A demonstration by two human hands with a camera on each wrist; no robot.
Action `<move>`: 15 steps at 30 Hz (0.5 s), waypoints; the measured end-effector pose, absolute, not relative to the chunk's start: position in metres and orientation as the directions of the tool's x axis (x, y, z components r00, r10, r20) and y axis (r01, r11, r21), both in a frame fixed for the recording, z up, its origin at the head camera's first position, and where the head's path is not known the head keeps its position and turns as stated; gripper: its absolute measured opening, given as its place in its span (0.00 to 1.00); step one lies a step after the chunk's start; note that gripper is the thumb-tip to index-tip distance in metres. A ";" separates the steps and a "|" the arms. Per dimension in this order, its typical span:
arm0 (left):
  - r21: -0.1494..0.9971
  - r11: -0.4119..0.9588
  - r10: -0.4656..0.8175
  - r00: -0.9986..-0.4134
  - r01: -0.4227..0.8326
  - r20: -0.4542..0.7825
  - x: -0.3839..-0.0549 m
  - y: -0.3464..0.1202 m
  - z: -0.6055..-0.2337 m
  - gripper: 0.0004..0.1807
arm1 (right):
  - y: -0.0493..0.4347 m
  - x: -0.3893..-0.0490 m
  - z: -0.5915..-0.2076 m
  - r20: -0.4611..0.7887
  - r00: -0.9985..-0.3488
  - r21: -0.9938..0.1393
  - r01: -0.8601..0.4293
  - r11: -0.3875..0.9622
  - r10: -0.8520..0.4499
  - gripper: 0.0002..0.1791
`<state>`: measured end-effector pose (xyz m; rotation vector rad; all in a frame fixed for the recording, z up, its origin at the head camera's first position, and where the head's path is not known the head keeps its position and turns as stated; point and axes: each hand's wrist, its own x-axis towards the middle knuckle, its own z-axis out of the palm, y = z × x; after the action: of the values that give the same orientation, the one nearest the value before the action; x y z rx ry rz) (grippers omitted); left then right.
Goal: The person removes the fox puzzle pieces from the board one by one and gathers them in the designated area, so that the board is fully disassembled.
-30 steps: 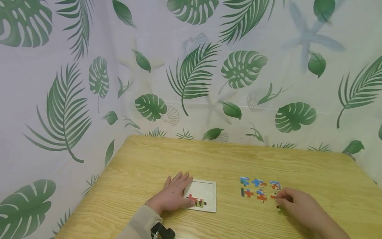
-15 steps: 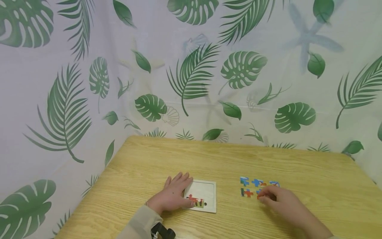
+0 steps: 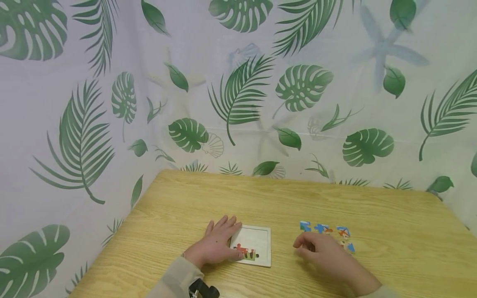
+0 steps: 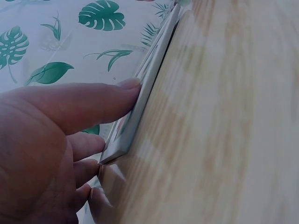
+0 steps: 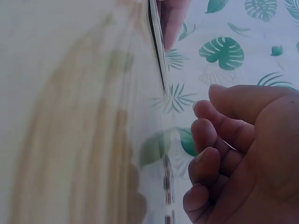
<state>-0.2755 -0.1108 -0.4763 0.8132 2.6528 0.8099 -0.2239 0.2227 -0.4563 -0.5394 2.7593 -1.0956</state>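
My left hand (image 3: pixel 215 245) rests at the left side of a white square puzzle tray (image 3: pixel 263 264), its fingers spread and thumb lying over the rim. In the left wrist view the thumb (image 4: pixel 98 100) touches the tray edge (image 4: pixel 140 105). Joined jigsaw pieces (image 3: pixel 250 254), red and green, lie in the tray's lower left. My right hand (image 3: pixel 328 254) hovers right of the tray, thumb and forefinger close together. In the right wrist view its fingers (image 5: pixel 205 163) are curled; no piece shows between them, though their far side is hidden.
Loose jigsaw pieces (image 3: pixel 322 228) lie in rows behind and beside the right hand, partly covered by it. A wooden table (image 3: pixel 208 194) meets a leaf-patterned cloth (image 3: pixel 238 91) at the back and left. A black clamp-like device (image 3: pixel 203 289) sits at the left wrist.
My right hand has moved left across the loose pieces toward the tray, uncovering those at the right and covering others. The left hand and tray stay in place.
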 end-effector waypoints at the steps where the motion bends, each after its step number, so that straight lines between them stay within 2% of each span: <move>1: 0.576 0.690 0.578 -0.813 0.438 -0.074 -0.275 -0.111 -0.476 0.50 | 0.220 -0.225 -0.457 0.020 -0.925 -0.682 -0.290 0.672 -0.379 0.05; 15: 0.559 0.702 0.575 -0.814 0.441 -0.080 -0.275 -0.110 -0.477 0.50 | 0.187 -0.229 -0.459 0.018 -0.915 -0.685 -0.305 0.661 -0.404 0.06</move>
<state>-0.2754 -0.1100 -0.4770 0.8095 2.6627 0.7805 -0.2294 0.1868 -0.4585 -0.5873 2.7377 -1.0920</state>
